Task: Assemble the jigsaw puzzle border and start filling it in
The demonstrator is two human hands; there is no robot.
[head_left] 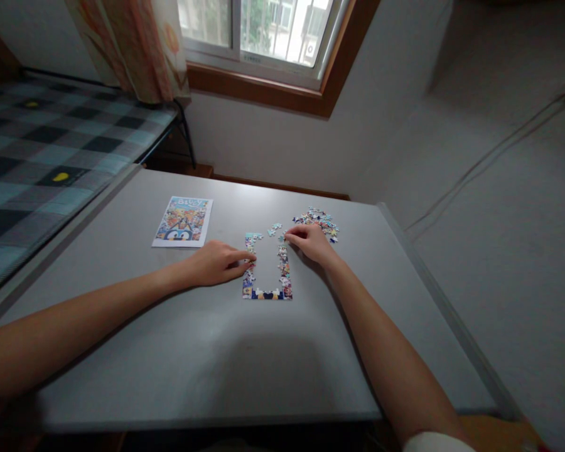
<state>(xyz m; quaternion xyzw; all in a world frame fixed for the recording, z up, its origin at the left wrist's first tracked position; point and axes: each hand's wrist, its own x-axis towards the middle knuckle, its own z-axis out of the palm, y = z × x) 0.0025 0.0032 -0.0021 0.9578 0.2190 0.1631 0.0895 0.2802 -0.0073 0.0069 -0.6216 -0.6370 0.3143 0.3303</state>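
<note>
Near the middle of the pale table (193, 370), a jigsaw border (267, 295) lay flat, a tall narrow outline with joined pieces along its left, near and right sides and a short run at its far left corner. The table surface showed through the inside of it. On its left strip rested the left hand (216, 262), palm down, forefinger stretched out over the pieces and the thumb just nearer, the grip loose and nothing clasped in it. At the far right corner was the right hand (313, 243), its thumb and forefinger drawn close together at a small light-coloured piece (281, 238); whether they pinched it or merely touched it, I could not tell. Just beyond the border's far side lay a few loose pieces (274, 230), and farther off to the right, behind the right hand, a mixed heap (317, 218) of pieces was spread. To the left, well apart from the border, a printed picture sheet (183, 221) lay flat, with a blue cartoon face at its near end. Left of the table stood a bed (75, 141) with a checked cover, and a flowered curtain (132, 50) hung beside the window (282, 31) on the far wall.
</note>
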